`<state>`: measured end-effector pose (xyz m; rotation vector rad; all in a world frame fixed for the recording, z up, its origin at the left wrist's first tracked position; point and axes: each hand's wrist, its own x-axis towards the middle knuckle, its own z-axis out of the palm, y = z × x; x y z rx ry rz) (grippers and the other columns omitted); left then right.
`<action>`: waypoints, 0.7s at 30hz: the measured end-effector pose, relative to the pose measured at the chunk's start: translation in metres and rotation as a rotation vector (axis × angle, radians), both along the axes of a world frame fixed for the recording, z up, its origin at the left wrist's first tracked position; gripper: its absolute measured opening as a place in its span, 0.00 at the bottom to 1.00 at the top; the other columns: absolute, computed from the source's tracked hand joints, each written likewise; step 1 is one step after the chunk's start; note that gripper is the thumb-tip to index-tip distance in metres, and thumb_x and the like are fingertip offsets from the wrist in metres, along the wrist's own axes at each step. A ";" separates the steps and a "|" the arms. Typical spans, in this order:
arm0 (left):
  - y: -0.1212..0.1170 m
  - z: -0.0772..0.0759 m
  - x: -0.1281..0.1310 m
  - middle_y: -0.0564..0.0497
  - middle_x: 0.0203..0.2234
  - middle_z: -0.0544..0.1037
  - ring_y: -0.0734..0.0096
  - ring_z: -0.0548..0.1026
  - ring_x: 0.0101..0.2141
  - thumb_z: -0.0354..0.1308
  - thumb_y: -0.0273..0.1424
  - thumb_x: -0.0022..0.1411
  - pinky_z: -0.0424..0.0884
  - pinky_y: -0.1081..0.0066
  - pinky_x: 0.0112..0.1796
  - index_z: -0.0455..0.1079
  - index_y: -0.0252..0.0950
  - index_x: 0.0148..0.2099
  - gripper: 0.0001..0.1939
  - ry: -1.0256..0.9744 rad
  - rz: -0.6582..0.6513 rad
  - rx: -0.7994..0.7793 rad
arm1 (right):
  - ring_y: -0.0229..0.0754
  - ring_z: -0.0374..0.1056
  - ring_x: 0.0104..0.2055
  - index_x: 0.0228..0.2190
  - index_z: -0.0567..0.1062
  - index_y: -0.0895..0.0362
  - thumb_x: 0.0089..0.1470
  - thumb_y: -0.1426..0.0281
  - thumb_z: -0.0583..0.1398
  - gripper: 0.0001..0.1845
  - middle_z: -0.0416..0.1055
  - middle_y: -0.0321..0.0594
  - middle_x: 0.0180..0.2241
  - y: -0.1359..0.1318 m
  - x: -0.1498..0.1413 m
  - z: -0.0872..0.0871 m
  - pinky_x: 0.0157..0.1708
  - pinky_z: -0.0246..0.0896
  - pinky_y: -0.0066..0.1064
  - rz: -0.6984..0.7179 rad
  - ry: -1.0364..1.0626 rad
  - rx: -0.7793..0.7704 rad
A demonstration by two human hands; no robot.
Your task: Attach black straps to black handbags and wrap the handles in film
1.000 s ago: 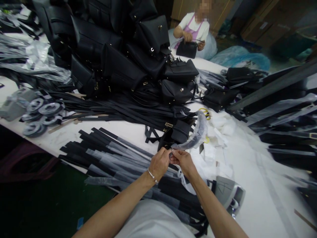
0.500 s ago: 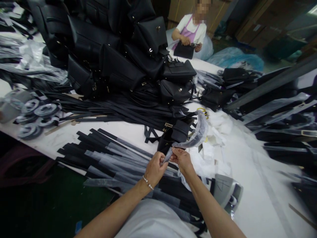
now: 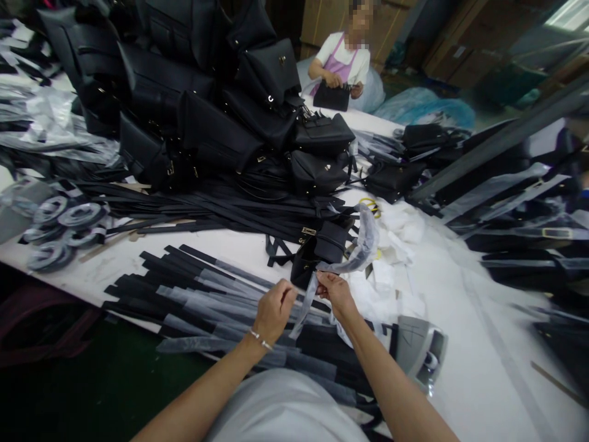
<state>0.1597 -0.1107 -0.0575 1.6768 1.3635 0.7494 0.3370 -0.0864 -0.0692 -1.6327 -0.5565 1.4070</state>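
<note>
My right hand [image 3: 336, 293] pinches the near end of a curved black strap in a clear plastic sleeve [image 3: 363, 245], which arches up toward a small black bag [image 3: 324, 247]. My left hand [image 3: 275, 310], with a bracelet at the wrist, is closed on a loose strip of the plastic wrap [image 3: 304, 307] that hangs down between both hands. Below them lie several flat black straps [image 3: 197, 288], partly wrapped, spread near the table's front edge.
A big heap of black handbags [image 3: 207, 104] fills the back left, with long black straps under it. Rolls of tape [image 3: 64, 224] sit at the left. White paper scraps [image 3: 400, 245] lie right of the bag. A person [image 3: 343, 64] across the table handles a black bag.
My left hand has pulled down and to the left away from the right, and a strip of plastic wrap has come off the strap's end. The view has shifted slightly.
</note>
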 end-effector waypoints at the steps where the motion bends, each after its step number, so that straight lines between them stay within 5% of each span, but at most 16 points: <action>1: 0.008 -0.003 0.006 0.52 0.27 0.74 0.70 0.72 0.30 0.45 0.39 0.65 0.65 0.72 0.34 0.67 0.37 0.35 0.14 -0.079 0.038 -0.089 | 0.31 0.55 0.15 0.17 0.70 0.58 0.32 0.56 0.67 0.19 0.63 0.31 0.14 -0.001 -0.001 -0.001 0.15 0.49 0.25 0.002 -0.022 0.018; 6: 0.024 -0.024 0.051 0.54 0.18 0.71 0.72 0.70 0.20 0.48 0.48 0.59 0.66 0.73 0.23 0.66 0.35 0.31 0.20 -0.422 0.005 -0.531 | 0.34 0.54 0.16 0.16 0.68 0.56 0.41 0.53 0.62 0.19 0.62 0.31 0.13 -0.007 -0.009 -0.008 0.18 0.49 0.28 0.001 -0.148 0.088; 10: 0.018 -0.032 0.066 0.60 0.13 0.63 0.80 0.58 0.11 0.50 0.50 0.56 0.54 0.77 0.14 0.60 0.37 0.26 0.20 -0.420 0.095 -0.555 | 0.37 0.60 0.21 0.18 0.71 0.56 0.45 0.53 0.59 0.19 0.66 0.33 0.16 -0.010 -0.015 -0.011 0.24 0.54 0.29 -0.011 -0.262 0.123; 14: 0.016 -0.029 0.062 0.62 0.10 0.58 0.80 0.55 0.11 0.51 0.50 0.55 0.50 0.76 0.15 0.60 0.38 0.24 0.21 -0.363 0.090 -0.520 | 0.37 0.61 0.20 0.19 0.74 0.57 0.47 0.53 0.58 0.20 0.68 0.35 0.17 -0.027 0.003 0.003 0.22 0.54 0.28 -0.009 -0.326 0.091; 18: 0.018 -0.033 0.061 0.61 0.11 0.59 0.78 0.57 0.12 0.50 0.51 0.55 0.51 0.76 0.15 0.63 0.38 0.26 0.21 -0.320 0.076 -0.464 | 0.38 0.64 0.23 0.24 0.77 0.57 0.45 0.56 0.60 0.17 0.72 0.35 0.21 -0.094 0.070 0.024 0.24 0.57 0.28 -0.125 -0.436 0.017; 21: 0.018 -0.039 0.061 0.61 0.12 0.60 0.78 0.57 0.12 0.51 0.50 0.55 0.53 0.76 0.15 0.64 0.37 0.27 0.20 -0.313 0.083 -0.411 | 0.43 0.68 0.29 0.29 0.78 0.58 0.45 0.53 0.59 0.21 0.74 0.39 0.26 -0.172 0.136 0.028 0.30 0.61 0.32 -0.405 -0.602 -0.108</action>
